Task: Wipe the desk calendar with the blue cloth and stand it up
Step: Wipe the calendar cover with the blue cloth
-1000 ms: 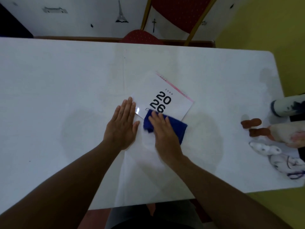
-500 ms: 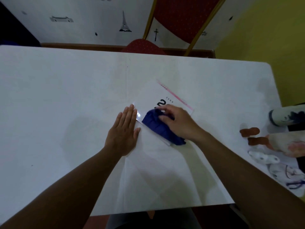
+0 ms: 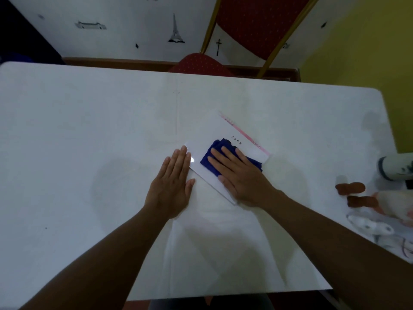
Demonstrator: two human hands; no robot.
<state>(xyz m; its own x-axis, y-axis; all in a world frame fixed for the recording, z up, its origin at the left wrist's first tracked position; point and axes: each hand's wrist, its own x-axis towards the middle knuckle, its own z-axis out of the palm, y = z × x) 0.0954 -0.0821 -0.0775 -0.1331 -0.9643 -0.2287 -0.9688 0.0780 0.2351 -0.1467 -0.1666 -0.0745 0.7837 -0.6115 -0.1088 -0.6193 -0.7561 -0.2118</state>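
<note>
White table (image 3: 89, 130) is filling most of the head view, and a red chair (image 3: 252, 25) is standing behind its far edge by a white wall with small black pictures. On the table, a desk calendar (image 3: 225, 135) is lying flat, turned at a slant, with a pink strip along its far edge. A blue cloth (image 3: 214, 153) is sitting on top of the calendar. The right hand (image 3: 241, 175) is lying flat and open on the cloth, fingers spread, pressing it down and not wrapping around it. The left hand (image 3: 172, 186) is also lying flat and open, holding nothing, with its fingertips touching the near left corner of the calendar. Some toy figures (image 3: 380, 204) are lying at the right edge of the table, well apart from the hands.
</note>
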